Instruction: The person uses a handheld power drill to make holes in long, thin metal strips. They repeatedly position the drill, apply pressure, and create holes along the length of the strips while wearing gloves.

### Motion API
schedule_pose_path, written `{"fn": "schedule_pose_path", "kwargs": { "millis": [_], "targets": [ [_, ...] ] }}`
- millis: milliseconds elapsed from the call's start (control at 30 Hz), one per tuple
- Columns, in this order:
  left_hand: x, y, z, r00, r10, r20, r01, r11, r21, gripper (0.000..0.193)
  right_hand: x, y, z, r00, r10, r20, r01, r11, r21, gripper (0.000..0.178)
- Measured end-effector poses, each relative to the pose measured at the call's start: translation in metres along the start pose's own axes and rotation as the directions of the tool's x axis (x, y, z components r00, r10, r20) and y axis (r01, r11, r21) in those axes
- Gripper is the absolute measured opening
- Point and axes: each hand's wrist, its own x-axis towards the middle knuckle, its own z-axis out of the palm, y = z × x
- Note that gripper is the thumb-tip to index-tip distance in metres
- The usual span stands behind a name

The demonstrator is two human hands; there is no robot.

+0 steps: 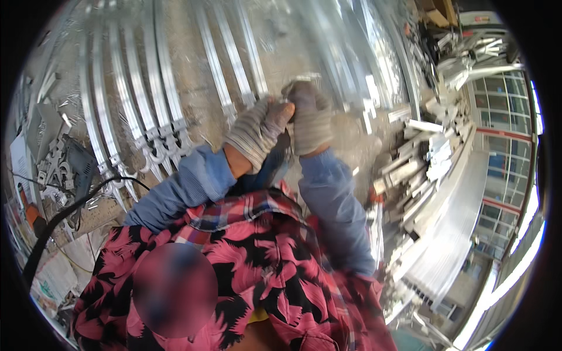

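Observation:
My left hand (257,131) and my right hand (310,114) meet in front of me, both in worn, grey striped gloves. The fingers of each are curled closed, and the left thumb tip pokes bare out of its glove. Whatever they pinch between them is too small or too covered to make out. Just beyond the left hand lie a few silvery metal bars (228,50) with fittings at their near ends. Further left, several more such bars (132,76) lie side by side, their near ends carrying pointed, curved tips (161,149).
Blurred shiny profiles (351,52) stretch away at the far right. A heap of metal offcuts (410,164) lies to the right, beside long stacked sheets (451,234). On the left are a grey power tool (79,164), a black cable (64,213) and loose pointed fittings (55,167).

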Motion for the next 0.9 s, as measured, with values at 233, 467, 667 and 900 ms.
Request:
{"fn": "schedule_pose_path", "kwargs": {
  "millis": [233,467,667,900],
  "targets": [
    [0.022,-0.039,-0.018,0.987,0.162,-0.008,-0.162,0.984,-0.072,0.045,0.034,0.05,0.02,0.544,-0.763,0.35,0.692,0.172,-0.701,0.021],
    [0.015,-0.033,-0.013,0.99,0.065,0.125,-0.03,0.964,-0.264,0.044,0.023,0.034,0.017,0.997,0.019,0.072,-0.035,0.974,0.226,0.021],
    [0.019,-0.042,-0.02,0.952,0.169,0.255,-0.03,0.88,-0.473,0.05,0.008,0.006,0.025,0.992,0.059,0.109,-0.085,0.965,0.247,0.028],
    [0.0,-0.028,0.001,0.997,-0.072,0.024,0.074,0.99,-0.119,0.034,0.002,0.001,0.019,0.983,-0.145,0.116,0.138,0.988,0.062,0.028]
  ]
}}
